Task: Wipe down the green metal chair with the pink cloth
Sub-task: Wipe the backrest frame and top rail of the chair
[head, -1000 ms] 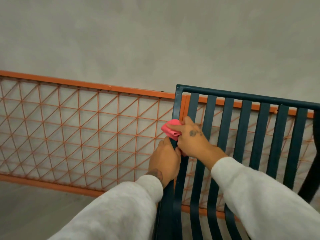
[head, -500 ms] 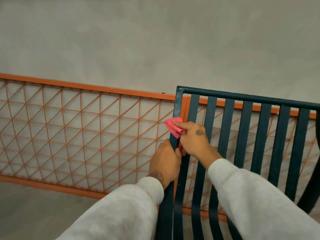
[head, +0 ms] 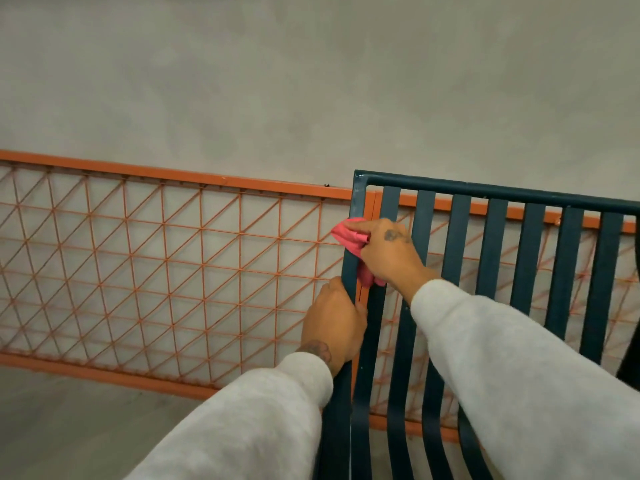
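The green metal chair (head: 498, 194) fills the right half of the view, its slatted backrest facing me. My right hand (head: 389, 252) grips the pink cloth (head: 348, 237) and wraps it round the backrest's left upright post, a little below the top corner. Part of the cloth hangs out under the hand. My left hand (head: 334, 325) grips the same post lower down, fingers curled round its edge. Both arms wear grey sleeves.
An orange metal mesh railing (head: 166, 258) runs behind the chair across the whole view. Beyond it stands a plain grey wall (head: 311, 81). Grey floor (head: 69, 417) shows at the lower left.
My right hand has slid the pink cloth up the left post toward the top corner. The left hand has kept its grip on the post.
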### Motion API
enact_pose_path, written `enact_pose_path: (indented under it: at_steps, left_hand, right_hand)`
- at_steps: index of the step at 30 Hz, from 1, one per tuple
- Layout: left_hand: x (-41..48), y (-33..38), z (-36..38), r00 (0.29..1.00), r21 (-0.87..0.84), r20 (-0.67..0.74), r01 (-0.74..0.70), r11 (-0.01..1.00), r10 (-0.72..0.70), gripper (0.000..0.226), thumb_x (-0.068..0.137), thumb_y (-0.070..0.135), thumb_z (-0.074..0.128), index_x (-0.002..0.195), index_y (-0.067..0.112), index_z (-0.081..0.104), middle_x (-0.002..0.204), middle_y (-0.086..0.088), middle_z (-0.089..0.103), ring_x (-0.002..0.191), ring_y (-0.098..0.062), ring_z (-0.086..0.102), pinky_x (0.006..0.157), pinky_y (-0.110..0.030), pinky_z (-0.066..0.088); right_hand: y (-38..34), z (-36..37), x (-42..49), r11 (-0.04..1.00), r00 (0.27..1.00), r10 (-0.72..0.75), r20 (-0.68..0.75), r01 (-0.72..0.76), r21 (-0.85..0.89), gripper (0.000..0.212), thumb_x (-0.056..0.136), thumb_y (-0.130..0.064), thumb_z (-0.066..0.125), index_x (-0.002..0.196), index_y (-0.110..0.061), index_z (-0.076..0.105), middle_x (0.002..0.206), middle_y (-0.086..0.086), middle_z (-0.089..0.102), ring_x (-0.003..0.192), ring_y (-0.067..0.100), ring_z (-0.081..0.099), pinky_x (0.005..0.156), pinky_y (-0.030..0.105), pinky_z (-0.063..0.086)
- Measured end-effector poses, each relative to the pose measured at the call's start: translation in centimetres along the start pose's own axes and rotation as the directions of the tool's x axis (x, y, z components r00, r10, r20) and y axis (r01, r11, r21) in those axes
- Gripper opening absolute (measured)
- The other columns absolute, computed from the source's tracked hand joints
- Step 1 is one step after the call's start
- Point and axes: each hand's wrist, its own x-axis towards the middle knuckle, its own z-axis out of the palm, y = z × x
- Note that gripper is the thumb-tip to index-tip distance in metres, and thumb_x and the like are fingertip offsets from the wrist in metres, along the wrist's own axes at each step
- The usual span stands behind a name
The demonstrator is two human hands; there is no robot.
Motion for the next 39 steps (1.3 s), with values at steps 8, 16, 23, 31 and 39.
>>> enact_pose_path:
  at_steps: [8, 16, 23, 31, 39]
  left_hand:
    - [0.2, 0.0, -0.2, 1.0, -0.009, 0.019, 0.006, 1.0, -0.006, 0.023, 0.091, 0.024, 0.054, 0.113, 0.017, 0.052, 0.099, -0.005, 0.062, 0.083, -0.028, 0.063, 0.076, -0.048, 0.056]
    - [0.4, -0.4, 0.0, 0.998, -0.073, 0.061, 0.017, 0.997, -0.013, 0.026, 0.081, 0.033, 0.049, 0.104, 0.023, 0.051, 0.089, 0.0, 0.066, 0.075, -0.021, 0.066, 0.07, -0.044, 0.058]
    - [0.1, 0.2, -0.3, 0.994, -0.083, 0.107, 0.04, 0.996, -0.031, 0.021, 0.092, 0.028, 0.05, 0.11, 0.019, 0.042, 0.097, -0.006, 0.064, 0.084, -0.026, 0.064, 0.075, -0.043, 0.053]
    - [0.3, 0.1, -0.6, 0.99, -0.023, 0.128, 0.063, 0.998, -0.06, 0.02, 0.097, 0.026, 0.05, 0.109, 0.015, 0.037, 0.101, -0.01, 0.06, 0.084, -0.029, 0.061, 0.07, -0.04, 0.048]
    - [-0.3, 0.7, -1.8, 0.963, -0.065, 0.245, -0.102, 0.993, 0.115, 0.036, 0.091, 0.015, 0.054, 0.126, 0.01, 0.044, 0.098, -0.009, 0.065, 0.075, -0.019, 0.065, 0.067, -0.035, 0.056]
  right_hand:
    - [-1.6, 0.1, 2.2, 0.983, 0.992, 0.001, -0.126, -0.024, -0.181, 0.049, 0.092, 0.0, 0.056, 0.133, -0.028, 0.059, 0.138, 0.011, 0.049, 0.117, 0.03, 0.056, 0.096, 0.031, 0.051]
    - [2.0, 2.4, -3.4, 0.984, 0.997, 0.027, 0.069, -0.014, -0.178, 0.054, 0.089, -0.004, 0.055, 0.131, -0.036, 0.06, 0.137, 0.006, 0.057, 0.122, 0.028, 0.055, 0.105, 0.031, 0.045]
    - [1.4, 2.4, -2.4, 0.979, 0.998, -0.008, 0.06, 0.02, -0.204, 0.054, 0.086, 0.001, 0.056, 0.127, -0.033, 0.063, 0.13, 0.001, 0.063, 0.117, 0.024, 0.059, 0.101, 0.034, 0.05]
    - [0.4, 1.4, -0.9, 0.98, 0.999, 0.027, 0.026, -0.021, -0.196, 0.054, 0.09, 0.004, 0.052, 0.131, -0.031, 0.061, 0.139, 0.004, 0.056, 0.115, 0.024, 0.058, 0.096, 0.035, 0.053]
    - [1.7, 2.7, -5.6, 0.989, 0.988, 0.115, 0.103, -0.105, -0.104, 0.054, 0.089, -0.003, 0.05, 0.13, -0.038, 0.061, 0.133, 0.004, 0.06, 0.119, 0.027, 0.057, 0.103, 0.028, 0.046]
